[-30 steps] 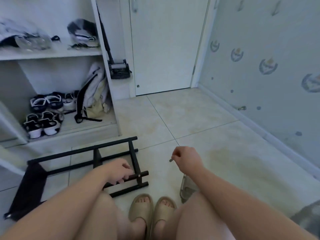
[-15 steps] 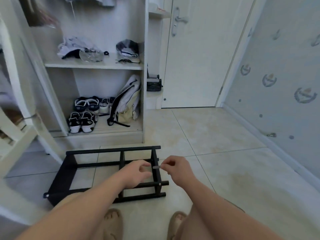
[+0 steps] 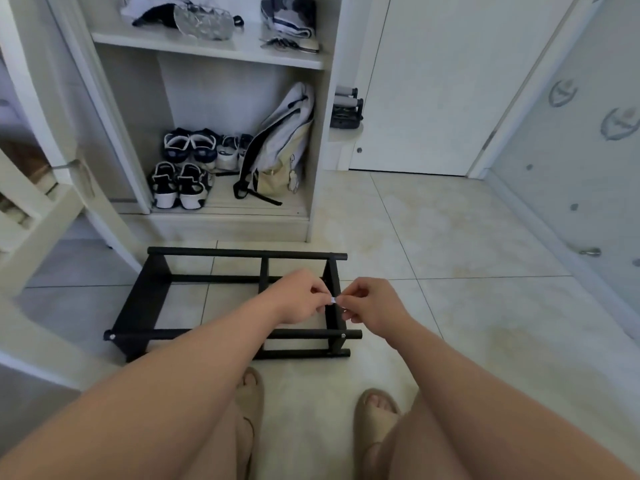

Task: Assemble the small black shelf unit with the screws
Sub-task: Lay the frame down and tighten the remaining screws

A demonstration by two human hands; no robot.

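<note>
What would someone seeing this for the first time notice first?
The left hand and right hand meet mid-frame, pinching a small pale piece over the right end of the black shelf frame, which lies on the tiled floor. Behind it, an open white cupboard holds sneakers and a slumped backpack.

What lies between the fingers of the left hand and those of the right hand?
A small pale piece, likely a screw, pinched by left hand and right hand over the black shelf unit; head view.
</note>
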